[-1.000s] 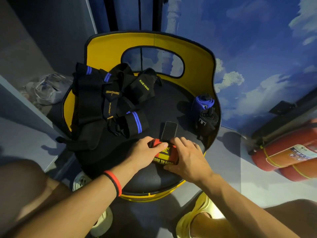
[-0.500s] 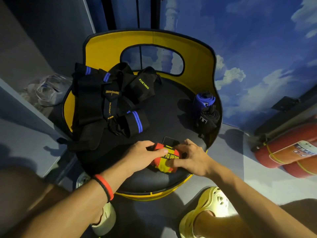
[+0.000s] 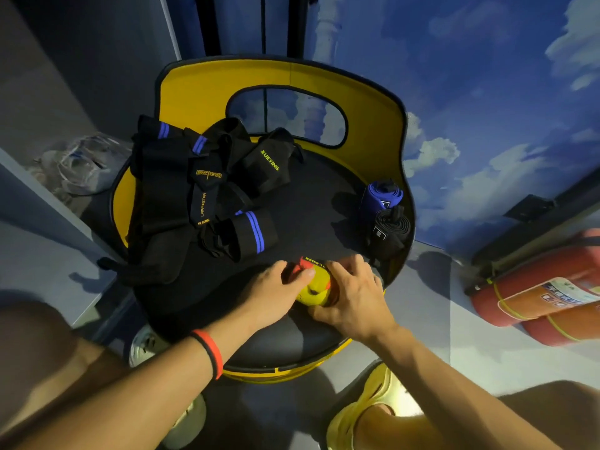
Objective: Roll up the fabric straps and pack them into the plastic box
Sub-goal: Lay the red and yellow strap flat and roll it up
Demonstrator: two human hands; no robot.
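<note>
Yellow chair (image 3: 201, 92) with a black seat (image 3: 311, 203) carries the work. Loose black straps (image 3: 181, 196), some with blue stripes and yellow lettering, lie heaped over the seat's left half. A blue roll (image 3: 378, 198) and a black roll (image 3: 388, 232) stand touching at the seat's right edge. Two red fire extinguishers (image 3: 535, 290) lie on the floor to the right. A clear plastic bag (image 3: 81, 164) lies off to the chair's left.

The left hand (image 3: 276, 290) and the right hand (image 3: 354, 297) sit close together at the seat's front. Both are clamped on a partly rolled red and yellow strap (image 3: 316, 287) that rests on the seat, and their fingers cover much of it.
</note>
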